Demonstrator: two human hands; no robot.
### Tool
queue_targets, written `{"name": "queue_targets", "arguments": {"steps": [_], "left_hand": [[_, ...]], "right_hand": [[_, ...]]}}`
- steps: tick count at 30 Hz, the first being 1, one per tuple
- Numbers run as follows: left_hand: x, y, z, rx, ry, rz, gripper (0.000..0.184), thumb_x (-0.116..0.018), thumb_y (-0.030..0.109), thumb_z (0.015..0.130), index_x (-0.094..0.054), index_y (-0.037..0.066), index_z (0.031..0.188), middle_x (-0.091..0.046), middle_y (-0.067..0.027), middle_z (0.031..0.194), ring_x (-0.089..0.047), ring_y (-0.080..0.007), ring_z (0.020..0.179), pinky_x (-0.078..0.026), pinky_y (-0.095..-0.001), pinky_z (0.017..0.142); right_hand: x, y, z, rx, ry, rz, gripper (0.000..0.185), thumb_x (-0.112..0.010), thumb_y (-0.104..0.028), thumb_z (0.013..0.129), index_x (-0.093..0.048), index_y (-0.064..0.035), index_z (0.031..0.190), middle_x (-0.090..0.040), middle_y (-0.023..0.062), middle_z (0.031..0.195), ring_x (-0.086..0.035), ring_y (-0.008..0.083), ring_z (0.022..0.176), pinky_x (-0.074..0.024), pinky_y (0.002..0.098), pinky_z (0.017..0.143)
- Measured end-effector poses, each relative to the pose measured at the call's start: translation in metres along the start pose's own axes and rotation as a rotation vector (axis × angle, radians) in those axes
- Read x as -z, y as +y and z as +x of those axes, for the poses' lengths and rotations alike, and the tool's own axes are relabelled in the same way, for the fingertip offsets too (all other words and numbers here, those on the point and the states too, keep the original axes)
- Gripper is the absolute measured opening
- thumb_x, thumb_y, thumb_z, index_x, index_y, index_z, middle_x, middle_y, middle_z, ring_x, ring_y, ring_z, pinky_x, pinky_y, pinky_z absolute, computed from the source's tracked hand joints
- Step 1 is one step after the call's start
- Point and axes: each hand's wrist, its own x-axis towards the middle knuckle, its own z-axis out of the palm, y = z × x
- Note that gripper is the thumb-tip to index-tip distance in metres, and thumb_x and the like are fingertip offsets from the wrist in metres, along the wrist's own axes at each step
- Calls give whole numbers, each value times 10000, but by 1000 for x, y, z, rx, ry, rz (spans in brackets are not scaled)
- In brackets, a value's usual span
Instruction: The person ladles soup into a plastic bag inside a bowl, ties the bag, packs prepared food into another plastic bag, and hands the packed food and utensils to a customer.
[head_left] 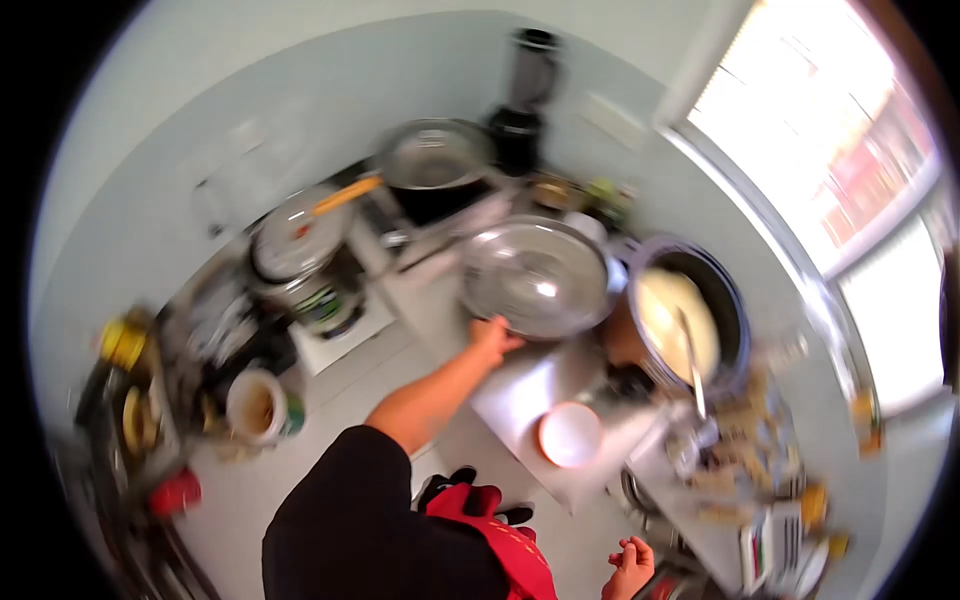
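Observation:
My left hand (pixel 494 341) reaches forward and is closed on the near rim of a wide metal basin (pixel 537 275), which looks empty. My right hand (pixel 630 566) is low at the bottom right, away from the objects, with its fingers curled; whether it holds anything is too small to tell. Right of the basin stands a large deep pot (pixel 632 335) with a pale yellowish mass inside and a long-handled utensil (pixel 692 350) leaning in it. A white bowl with an orange rim (pixel 571 435) sits on the steel table (pixel 515 393) near its front edge.
A covered pan (pixel 436 160) and a blender (pixel 522 105) stand at the back. On the left are a lidded cooker (pixel 302 245) with an orange-handled tool (pixel 345 195) and a white bucket (pixel 257 406). Packets (pixel 745 440) lie at the right by the window.

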Motion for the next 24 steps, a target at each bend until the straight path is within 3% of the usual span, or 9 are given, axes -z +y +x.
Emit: {"name": "queue_targets", "arguments": {"steps": [4, 6, 8, 9, 12, 16, 21, 22, 24], "left_hand": [[10, 60, -137, -7, -108, 45, 361, -558, 33, 763, -541, -123, 1088, -648, -201, 966, -678, -345, 816, -601, -450, 686], [16, 70, -190, 10, -199, 15, 357, -573, 78, 796, -547, -94, 1108, -658, -172, 964, -681, -298, 811, -597, -404, 725], [11, 82, -241, 4, -281, -27, 350, -588, 109, 808, -549, -75, 1102, -637, -154, 957, -675, -275, 786, -593, -412, 736], [7, 84, -265, 2, -338, -55, 348, -591, 116, 812, -548, -74, 1101, -629, -154, 954, -673, -274, 780, -591, -412, 742], [-11, 84, -307, 30, -415, -64, 347, -596, 140, 823, -553, -70, 1097, -632, -160, 957, -675, -280, 785, -587, -412, 749], [-67, 67, -334, 211, -536, 30, 370, -630, 259, 866, -585, -16, 1109, -667, -195, 1019, -686, -310, 877, -583, -424, 733], [-137, 52, -323, 286, -976, 235, 708, -314, 622, 947, -436, 52, 1349, -587, -211, 1212, -627, -330, 1050, -587, -417, 749], [-143, 43, -321, 276, -1051, 248, 662, -358, 579, 959, -435, 53, 1353, -596, -202, 1203, -628, -317, 1049, -581, -408, 763], [-143, 22, -322, 222, -1062, 404, 531, -454, 437, 979, -461, 38, 1331, -611, -186, 1175, -638, -279, 1015, -572, -380, 770]], "right_hand": [[-94, -33, 43, 22, -491, 30, 138, -554, -54, 908, -613, 21, 1008, -642, 106, 856, -540, 107, 551, -466, 228, 509], [-145, -49, 55, -16, -716, -46, 222, -579, -155, 936, -586, 6, 1088, -642, 131, 915, -590, 163, 658, -472, 243, 599], [-195, -67, 61, -208, -792, 226, 346, -578, -206, 933, -541, 11, 1199, -620, 159, 1060, -612, 221, 831, -516, 341, 738], [-212, -62, 76, 112, -937, 50, 423, -534, -276, 953, -472, -2, 1269, -568, 164, 1174, -570, 243, 979, -491, 371, 814], [-245, -98, 83, -115, -1108, 420, 400, -525, -294, 952, -489, -22, 1243, -571, 143, 1159, -568, 237, 990, -492, 362, 816], [-211, -157, 104, -146, -971, 845, 373, -512, -318, 950, -512, -49, 1209, -576, 114, 1138, -564, 230, 1005, -492, 351, 817], [-150, -254, 182, 100, -627, 1065, 346, -497, -348, 948, -541, -83, 1166, -583, 78, 1112, -559, 221, 1024, -492, 337, 820], [-135, -271, 203, 131, -564, 990, 341, -494, -354, 948, -547, -90, 1157, -584, 71, 1107, -558, 219, 1028, -492, 334, 820], [-93, -295, 285, 200, -751, 497, 315, -485, -407, 965, -542, -107, 1042, -574, 41, 810, -553, 137, 596, -467, 287, 485]]}}
